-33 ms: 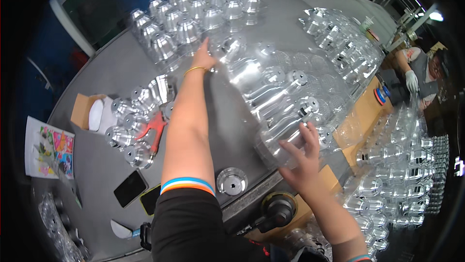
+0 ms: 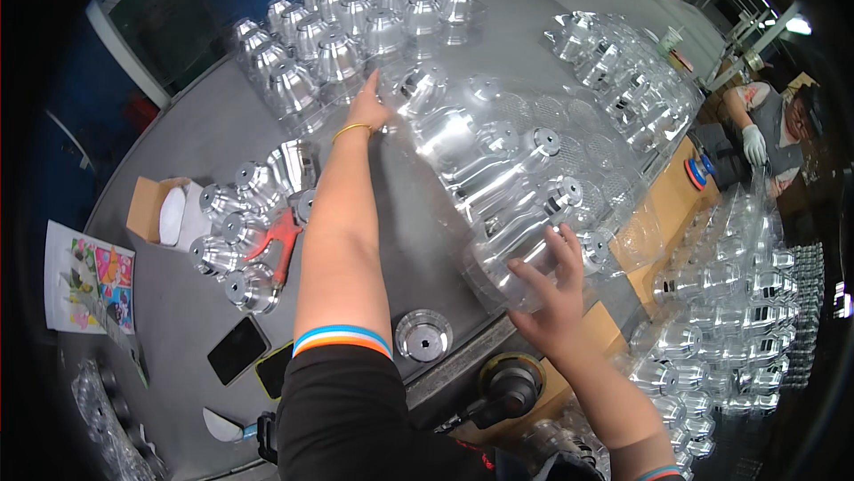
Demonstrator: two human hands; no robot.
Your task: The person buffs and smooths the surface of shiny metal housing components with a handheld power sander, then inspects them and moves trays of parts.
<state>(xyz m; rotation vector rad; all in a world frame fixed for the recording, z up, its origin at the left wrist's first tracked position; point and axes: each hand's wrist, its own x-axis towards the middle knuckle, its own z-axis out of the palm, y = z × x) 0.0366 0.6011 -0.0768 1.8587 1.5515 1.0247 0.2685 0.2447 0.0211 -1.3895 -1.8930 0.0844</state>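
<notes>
A clear plastic tray [image 2: 452,180] with round pockets lies across the table in front of me, its surface glaring with reflections. Several shiny metal cup-shaped parts [image 2: 564,194] sit in or under it. At its far left corner is my left hand [image 2: 367,110], index finger stretched forward, the other fingers partly hidden, apparently closed on the edge. My right hand [image 2: 553,294] is at the near corner, thumb and fingers spread around the plastic edge. A single metal cup [image 2: 424,336] rests on the table between my forearms.
A tray of upright metal cups [image 2: 342,23] stands at the far left. Loose cups [image 2: 253,223], a red air gun [image 2: 282,245], a small cardboard box [image 2: 153,210] and a black phone [image 2: 238,350] lie left. Stacked trays [image 2: 721,330] fill the right, near a gloved co-worker [image 2: 754,145].
The whole view has shifted slightly. Both hands keep their places at the tray's corners, and the tray looks sharper than before.
</notes>
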